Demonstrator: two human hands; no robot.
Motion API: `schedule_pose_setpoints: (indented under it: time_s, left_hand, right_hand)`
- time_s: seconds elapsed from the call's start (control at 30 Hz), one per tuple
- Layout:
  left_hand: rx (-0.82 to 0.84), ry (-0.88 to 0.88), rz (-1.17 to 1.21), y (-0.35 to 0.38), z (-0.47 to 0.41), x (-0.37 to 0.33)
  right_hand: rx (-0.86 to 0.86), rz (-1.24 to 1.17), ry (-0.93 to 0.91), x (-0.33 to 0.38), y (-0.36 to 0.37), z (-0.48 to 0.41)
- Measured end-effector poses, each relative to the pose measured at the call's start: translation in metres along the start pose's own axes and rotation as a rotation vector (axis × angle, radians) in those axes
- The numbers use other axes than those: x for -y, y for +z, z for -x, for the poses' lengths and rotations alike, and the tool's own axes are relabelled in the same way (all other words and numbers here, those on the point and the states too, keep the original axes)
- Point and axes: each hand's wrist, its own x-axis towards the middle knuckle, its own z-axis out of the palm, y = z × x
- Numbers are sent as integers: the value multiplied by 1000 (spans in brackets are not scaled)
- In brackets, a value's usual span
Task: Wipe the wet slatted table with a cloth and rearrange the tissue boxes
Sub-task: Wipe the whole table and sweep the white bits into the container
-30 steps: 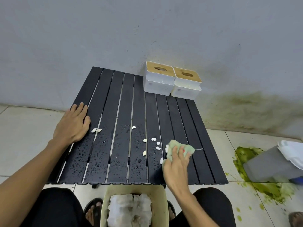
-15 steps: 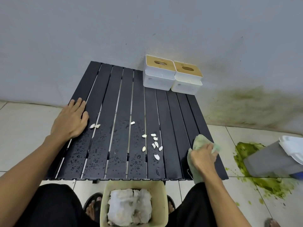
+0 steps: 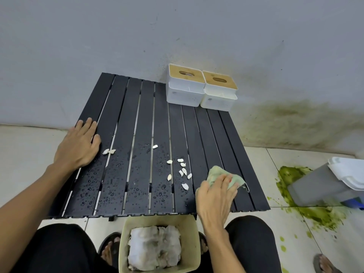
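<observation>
Head view: my right hand (image 3: 214,196) presses the cloth (image 3: 216,175), fingers spread, near the table's (image 3: 137,115) front-right corner; soft, limp, best bunched. Left hand (image 3: 77,144) flat, fingers together.

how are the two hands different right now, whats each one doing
The left hand lies flat and open, fingers spread, on the table's far left slats, holding nothing. The right hand is curled over a green cloth, pressing it onto the right-side slats. Water droplets cover the slats by the left hand; those around the right hand look mostly dry. Both are bare and rest on the same black slatted table.
</observation>
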Motion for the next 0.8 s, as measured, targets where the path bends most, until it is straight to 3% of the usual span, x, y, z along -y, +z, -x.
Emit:
schedule_pose_setpoints:
  time_s: [0.13, 0.5, 0.6, 0.7, 0.8]
  left_hand:
    - [1, 9, -11, -1, 1, 0]
    - [-1, -13, 3, -1, 3, -2]
    - [0, -28, 17, -1, 3, -3]
    - [-2, -33, 15, -1, 3, -2]
    - [6, -32, 8, -1, 2, -3]
  right_hand:
    - [55, -18, -202, 11, -3, -41]
    - [481, 84, -873, 5, -11, -65]
    - [529, -40, -880, -2, -18, -66]
    - [367, -308, -724, 7, -28, -80]
    - [261, -357, -648, 24, -34, -100]
